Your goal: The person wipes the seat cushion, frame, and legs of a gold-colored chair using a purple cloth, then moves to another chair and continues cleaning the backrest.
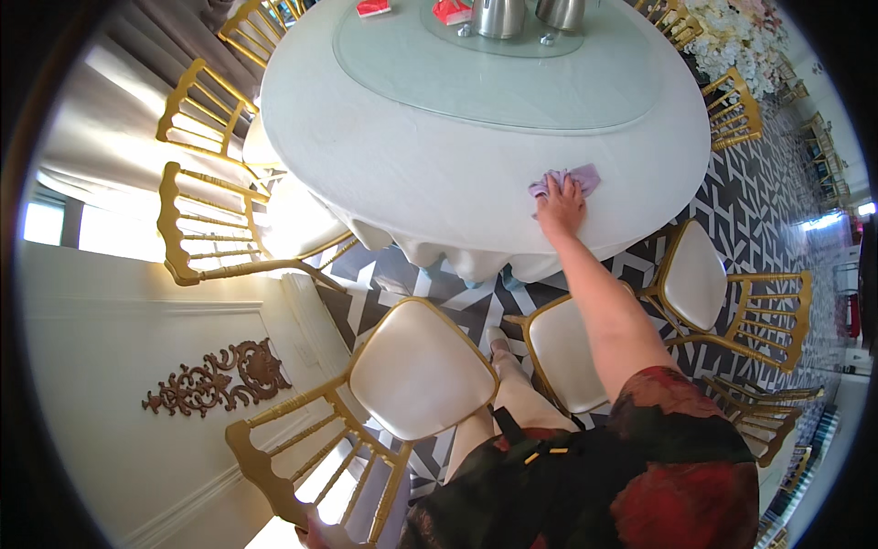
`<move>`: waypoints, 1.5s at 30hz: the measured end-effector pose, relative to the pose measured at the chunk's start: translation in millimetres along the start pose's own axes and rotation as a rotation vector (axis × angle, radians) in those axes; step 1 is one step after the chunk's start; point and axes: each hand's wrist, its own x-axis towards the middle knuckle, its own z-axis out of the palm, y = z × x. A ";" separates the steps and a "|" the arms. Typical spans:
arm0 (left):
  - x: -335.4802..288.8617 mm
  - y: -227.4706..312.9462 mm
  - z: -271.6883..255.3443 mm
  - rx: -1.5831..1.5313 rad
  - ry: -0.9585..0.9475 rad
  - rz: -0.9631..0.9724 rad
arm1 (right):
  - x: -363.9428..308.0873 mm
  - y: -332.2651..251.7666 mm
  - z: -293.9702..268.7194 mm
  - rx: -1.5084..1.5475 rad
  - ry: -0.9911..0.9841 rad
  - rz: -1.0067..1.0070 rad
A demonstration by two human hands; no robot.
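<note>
My right hand [561,209] presses a crumpled light-purple cloth [583,177] onto the white tablecloth [430,178] near the table's front right edge. Its fingers are bent over the cloth, and part of the fabric sticks out beyond them. At the lower edge, a small skin-coloured patch, likely my left hand [324,532], shows by the top of the back of a gold chair [265,476]. Its fingers cannot be made out. That chair has a pale padded seat [422,368] and stands just to my left.
A round glass turntable [494,91] covers the table's middle, bearing metal pitchers [498,16] and red-and-white packets [451,11]. Several gold chairs ring the table, one seat [562,352] close beneath my right arm. A wall with a brown scroll ornament [219,377] stands left.
</note>
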 end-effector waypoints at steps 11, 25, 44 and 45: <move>-8.5 3.7 -1.1 0.695 0.448 1.482 | -67.5 -64.8 -15.0 0.591 -0.316 -0.318; -190.5 -51.8 257.2 0.353 -1.602 0.612 | -189.3 206.3 -311.9 1.286 -0.109 0.467; -362.8 -346.8 238.6 0.714 -1.608 -0.900 | -402.1 533.3 -343.1 1.258 0.060 0.891; -375.3 -346.5 231.7 0.660 -1.523 -0.844 | -403.7 535.9 -339.9 1.297 0.058 0.895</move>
